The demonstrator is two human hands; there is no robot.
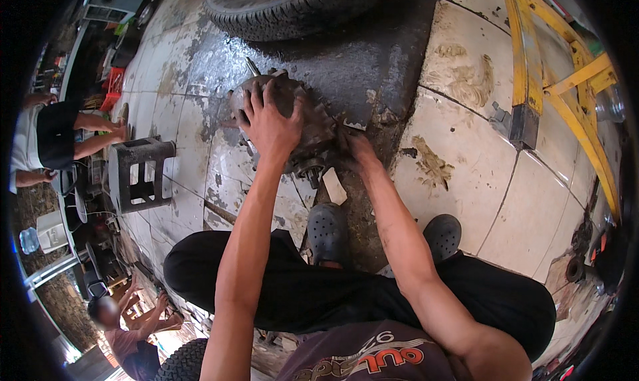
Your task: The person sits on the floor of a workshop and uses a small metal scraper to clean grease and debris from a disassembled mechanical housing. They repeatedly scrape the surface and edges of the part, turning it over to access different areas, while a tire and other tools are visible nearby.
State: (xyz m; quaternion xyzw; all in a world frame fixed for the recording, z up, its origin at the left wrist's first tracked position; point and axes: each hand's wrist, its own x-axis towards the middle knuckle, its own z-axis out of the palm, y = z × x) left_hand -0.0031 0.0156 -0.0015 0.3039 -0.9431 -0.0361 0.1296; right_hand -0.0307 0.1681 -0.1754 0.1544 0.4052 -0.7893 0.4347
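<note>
Greasy and dark, a round metal gear housing (293, 124) is seen lying on the wet, oil-stained tile floor (459, 174), just in front of the person's feet. It is covered from above by the left hand (269, 118), whose fingers are spread flat over its top. Its right side is touched low down by the right hand (356, 151); whether those fingers are curled around anything cannot be told, since they are blackened and partly hidden. A short shaft end (311, 173) is seen sticking out of the housing toward the person, and a small pale block (334, 185) lies just beside it. Two dark clogs (327, 231) are worn on the feet below. A large tyre (286, 8) lies beyond the housing, a small grey stool (138, 174) stands well to the left, and a yellow metal frame (532, 68) is set to the right.
</note>
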